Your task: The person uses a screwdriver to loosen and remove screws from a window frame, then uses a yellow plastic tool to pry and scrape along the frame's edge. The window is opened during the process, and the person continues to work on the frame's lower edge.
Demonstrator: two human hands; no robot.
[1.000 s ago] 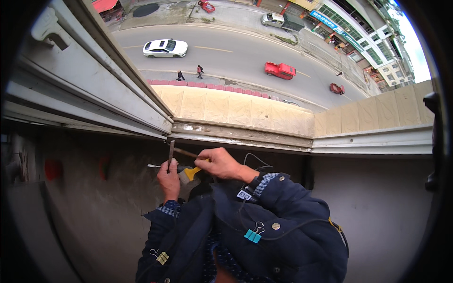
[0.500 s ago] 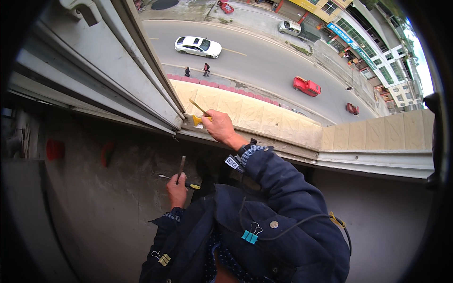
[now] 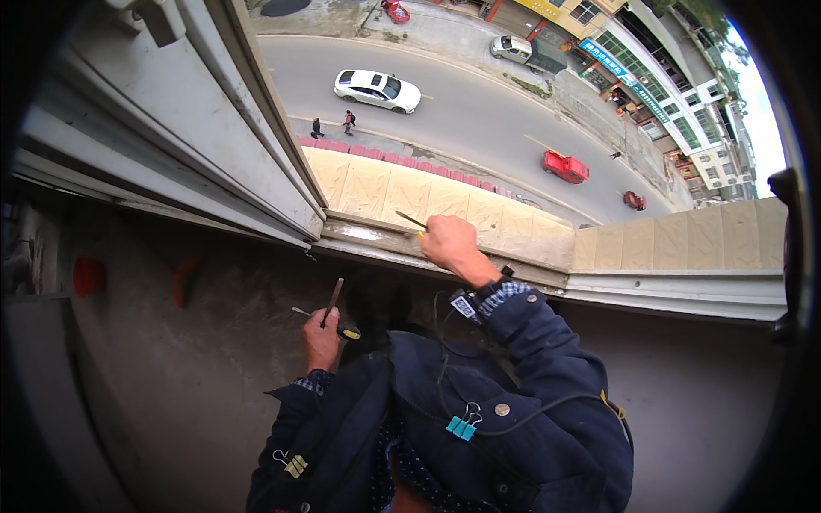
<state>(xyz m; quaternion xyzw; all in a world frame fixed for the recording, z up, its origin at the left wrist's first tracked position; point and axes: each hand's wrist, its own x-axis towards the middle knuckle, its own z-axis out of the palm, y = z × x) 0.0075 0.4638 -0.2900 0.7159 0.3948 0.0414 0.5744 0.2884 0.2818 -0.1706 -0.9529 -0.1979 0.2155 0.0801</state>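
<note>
My right hand (image 3: 451,243) is closed over the window sill track (image 3: 376,234), gripping a thin stick-like tool (image 3: 411,220) that points up to the left. A bit of yellow shows at its fingers; most of what it holds is hidden. Lower down and to the left, my left hand (image 3: 321,344) is closed around two tools. One is a flat, dark metal bar (image 3: 333,299) pointing up. The other, a screwdriver (image 3: 349,333) with a yellow and black handle, lies crosswise, its shaft tip out to the left.
A white-framed window sash (image 3: 214,128) stands at left. Beyond the sill, a cream tiled ledge (image 3: 428,192) borders a drop to a street with a white car (image 3: 377,91) and a red truck (image 3: 565,167). Red objects (image 3: 89,275) are at the dim left. A cable (image 3: 547,410) crosses my jacket.
My right hand has moved right along the sill, away from the sash corner, with its tool. Less of the yellow part shows now. My left hand has barely moved; its metal bar leans further right.
</note>
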